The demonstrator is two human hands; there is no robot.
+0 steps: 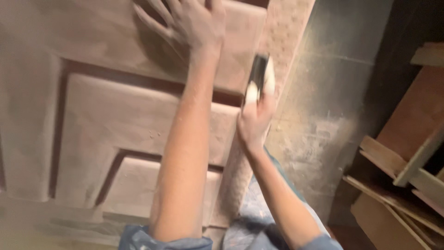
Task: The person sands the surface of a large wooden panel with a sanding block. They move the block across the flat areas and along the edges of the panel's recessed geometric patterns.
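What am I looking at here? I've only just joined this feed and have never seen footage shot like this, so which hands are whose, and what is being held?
There is one picture, taken by a camera worn on a person's head and looking down along their own bare arms. No machine is involved.

The left hand lies flat, fingers spread, on a large reddish-brown carved wooden panel with raised, stepped rectangles, dusty all over. The right hand grips a small dark block with pale edges, pressed against the panel's patterned right border. It is blurred, so I cannot tell exactly what tool it is.

To the right are a dusty floor and stacked wood offcuts. Blue dust-marked clothing shows at the bottom.
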